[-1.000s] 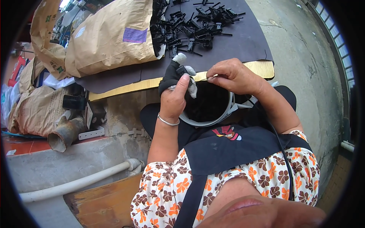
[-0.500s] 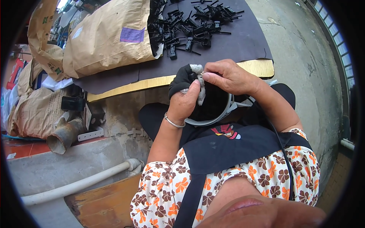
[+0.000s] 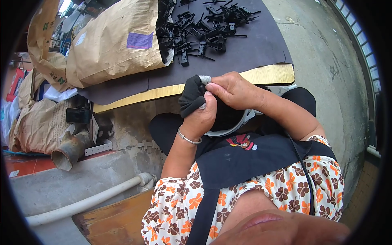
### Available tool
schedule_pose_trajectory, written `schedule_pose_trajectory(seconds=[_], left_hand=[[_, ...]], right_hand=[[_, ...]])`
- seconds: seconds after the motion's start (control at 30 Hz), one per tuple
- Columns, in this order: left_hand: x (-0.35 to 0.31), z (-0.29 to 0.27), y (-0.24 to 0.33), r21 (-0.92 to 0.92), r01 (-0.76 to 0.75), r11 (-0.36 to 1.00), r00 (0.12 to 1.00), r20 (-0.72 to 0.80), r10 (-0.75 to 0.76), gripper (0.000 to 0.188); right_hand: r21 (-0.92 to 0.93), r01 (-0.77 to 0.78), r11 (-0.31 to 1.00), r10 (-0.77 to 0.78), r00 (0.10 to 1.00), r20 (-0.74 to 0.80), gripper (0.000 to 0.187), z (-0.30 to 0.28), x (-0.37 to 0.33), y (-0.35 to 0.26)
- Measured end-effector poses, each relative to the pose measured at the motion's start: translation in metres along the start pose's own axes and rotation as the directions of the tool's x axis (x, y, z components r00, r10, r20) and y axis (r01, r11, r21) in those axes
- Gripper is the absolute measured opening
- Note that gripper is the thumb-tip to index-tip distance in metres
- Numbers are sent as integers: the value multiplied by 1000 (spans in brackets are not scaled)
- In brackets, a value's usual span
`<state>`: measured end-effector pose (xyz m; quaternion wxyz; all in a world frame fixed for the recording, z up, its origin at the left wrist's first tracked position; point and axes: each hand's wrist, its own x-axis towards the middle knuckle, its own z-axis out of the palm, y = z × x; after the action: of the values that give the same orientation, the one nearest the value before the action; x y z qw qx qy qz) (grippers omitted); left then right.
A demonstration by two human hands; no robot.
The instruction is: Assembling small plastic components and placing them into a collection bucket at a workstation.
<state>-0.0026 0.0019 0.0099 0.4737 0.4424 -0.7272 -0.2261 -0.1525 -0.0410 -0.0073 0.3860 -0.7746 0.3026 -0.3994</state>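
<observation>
- Brown paper sack with a purple patch (image 3: 110,45) lies on the dark, gold-edged tabletop (image 3: 261,45).
- Left hand (image 3: 200,114), in a black glove with pale-grey fingertips (image 3: 190,99), curls closed; its contents are hidden.
- Black plastic clips (image 3: 218,44) lie heaped beside the sack's mouth.
- Round grey-rimmed bucket (image 3: 228,131) sits beneath.
- Bare right hand (image 3: 234,90) pinches shut at the left fingertips; any held piece is hidden.

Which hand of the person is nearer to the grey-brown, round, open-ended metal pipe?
Left. In the picture, the left hand is above and right of the pipe; the right hand is farther right, beyond the left one.
</observation>
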Motion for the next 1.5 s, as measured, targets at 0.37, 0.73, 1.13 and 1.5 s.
schedule_pose_trajectory(seconds=[0.37,0.73,1.13,1.5], left_hand=[[-7,-15,-11,327,-119,937,979,196,56,24],[24,-14,-4,260,-240,935,951,258,172,43],[2,8,-8,-276,356,893,934,71,-351,31],[-2,-3,10,-168,351,921,910,292,-294,25]], right_hand=[[-708,-208,675,129,978,-165,33,-42,30,34],[-397,110,911,-38,982,186,30,-55,-4,-7],[-91,305,948,-297,950,97,36,-23,-11,-26],[103,-7,995,24,987,-162,16,-9,-10,1]])
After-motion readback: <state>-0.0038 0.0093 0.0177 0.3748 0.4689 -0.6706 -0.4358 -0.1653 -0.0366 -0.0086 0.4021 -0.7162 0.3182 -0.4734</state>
